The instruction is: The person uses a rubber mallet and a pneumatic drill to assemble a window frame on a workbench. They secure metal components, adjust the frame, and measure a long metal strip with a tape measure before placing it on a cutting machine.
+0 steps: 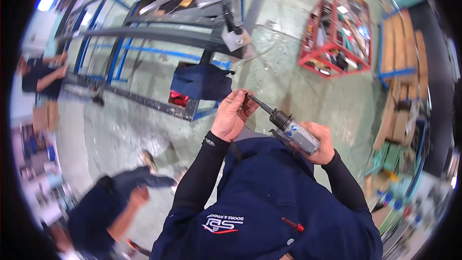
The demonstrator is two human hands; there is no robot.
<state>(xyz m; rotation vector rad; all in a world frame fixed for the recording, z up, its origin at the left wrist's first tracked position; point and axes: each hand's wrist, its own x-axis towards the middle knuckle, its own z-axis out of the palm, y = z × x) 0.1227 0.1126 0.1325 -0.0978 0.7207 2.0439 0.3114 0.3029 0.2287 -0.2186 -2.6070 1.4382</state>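
My right hand [320, 142] is closed around the rear of a grey handheld power tool [299, 136]. The tool has a black ribbed collar and a long dark shaft that points up and left. At the shaft's tip, my left hand [230, 118] has its thumb and fingers pinched together. A small dark piece shows between those fingertips, too small to name. Both hands are in front of my waist, above the floor. The palm of my right hand hides part of the grip.
Ahead left is a metal workbench frame [159, 32] with gloves and tools on top and a dark blue cloth [202, 81] over its corner. A red cart [332, 60] full of parts stands ahead right. Two people [103, 207] [41, 74] are at the left. Shelving with planks [402, 43] lines the right.
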